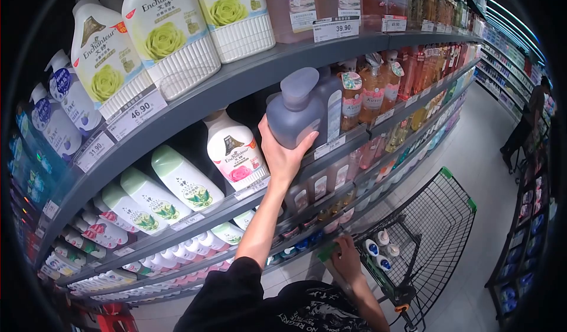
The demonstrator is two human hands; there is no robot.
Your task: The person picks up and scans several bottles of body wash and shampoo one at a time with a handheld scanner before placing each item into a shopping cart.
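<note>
Shelves (248, 75) of bottles fill the left and centre of the frame. A shopping cart (440, 214) stands at lower right. At centre, the left hand (283, 155) is wrapped around a grey pump bottle (295, 110) at the shelf edge. The right hand (345, 258) grips the cart's green handle (326, 250).

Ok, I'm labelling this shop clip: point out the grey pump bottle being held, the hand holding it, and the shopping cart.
grey pump bottle (293, 114), head view, on its front body.
left hand (282, 155), head view, on the palm under the bottle.
shopping cart (444, 214), head view, on the wire basket's side wall.
</note>
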